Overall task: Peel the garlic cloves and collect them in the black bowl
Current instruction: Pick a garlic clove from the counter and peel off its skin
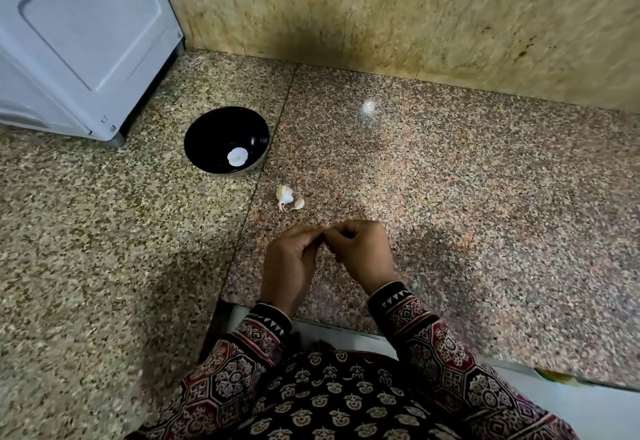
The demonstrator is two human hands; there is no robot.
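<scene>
Closest in, two patterned sleeves [263, 332] reach out over the edge of a speckled stone counter [485, 197]. Just above them the left hand [291, 263] and the right hand [360, 252] are drawn together, knuckles up. Both sets of fingers are curled in tight and the tips meet in the middle. Whatever sits between those fingertips is hidden, so I cannot tell whether either hand holds a clove or nothing at all.

A little farther out, just past the fingertips, a garlic piece [284, 194] lies on the counter, still in its white skin with a thin tail. A small clove [299, 204] lies just beside it on the right. Both sit close to a seam in the stone.

Farther again, and off to the left, is the black bowl [214, 124], upright on the counter and near the garlic but not touching it. One pale peeled clove [237, 156] rests inside on the bottom.

Out to the right of the bowl there is a blurred pale patch [367, 107] on the stone, and it is too soft to identify.

At the back left stands a white appliance [79, 30], its corner close to the bowl. A mottled tan wall [381, 6] rises behind the counter.
</scene>
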